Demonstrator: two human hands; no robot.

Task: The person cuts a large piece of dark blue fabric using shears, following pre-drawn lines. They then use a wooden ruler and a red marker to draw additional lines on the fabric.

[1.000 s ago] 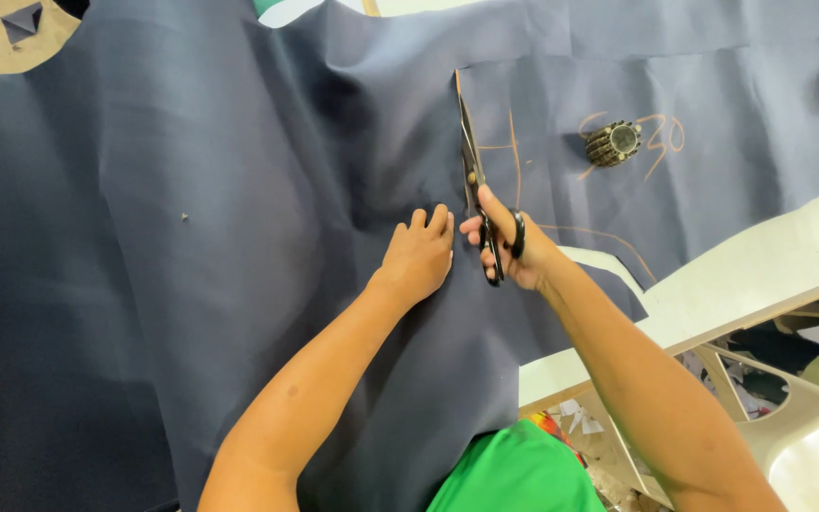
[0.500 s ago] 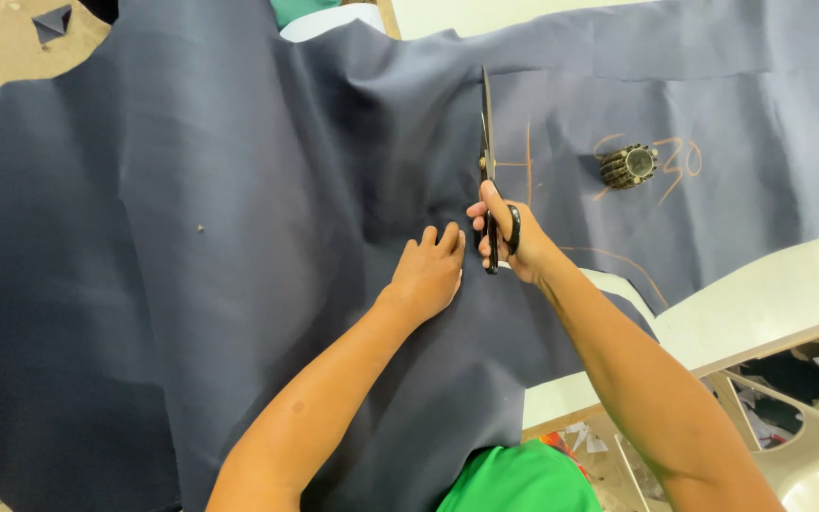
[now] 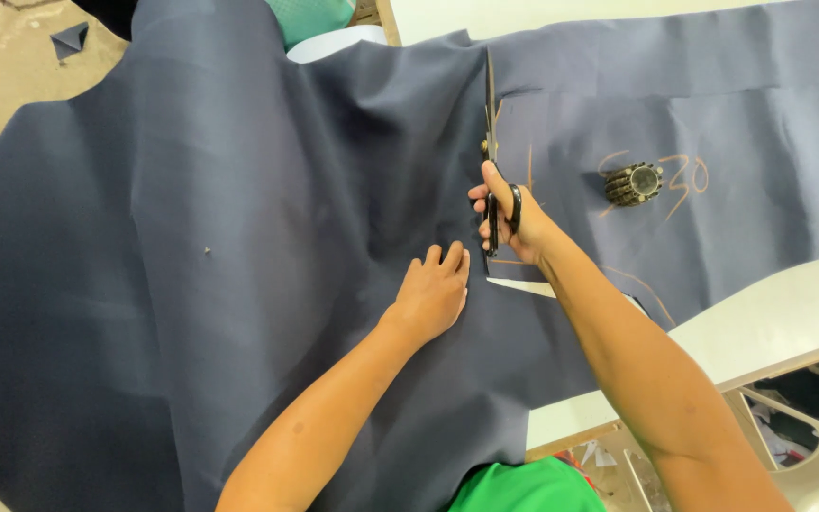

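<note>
Left hand [image 3: 433, 296] is laid flat, fingers spread and released, palm pressed on the big sheet of dark navy-blue woven fabric [image 3: 191, 265], just left of the cut line; nothing is gripped by it. Right hand [image 3: 509, 213] is clenched through the loops of the long black-handled steel scissors [image 3: 491, 156], thumb and fingers in the handles, blades pointed to the far side & running along the seam between the two pieces of cloth. Whether the blades are parted or closed can't be told from this angle.

Step in hand, as judged: a straight cut is being driven thru the fabric, near to far. Behind the scissors a slit is opened, w/ the pale cream tabletop [image 3: 789, 294] shown thru it near the right wrist. Uncut cloth is left ahead of the tips up to the far edge, so the cut is judged well over half done.

Next move, as judged: cloth is to be kept taut & flat on the left, w/ the blades kept in line w/ the cut so far.

Further right, a small dark ribbed round object [image 3: 633, 184], poss. a weight, is set on the fabric among orange chalk marks [image 3: 689, 175], well apart from the blades. At far left a bare floor w/ a small navy cloth scrap [image 3: 70, 40] is seen.
</note>
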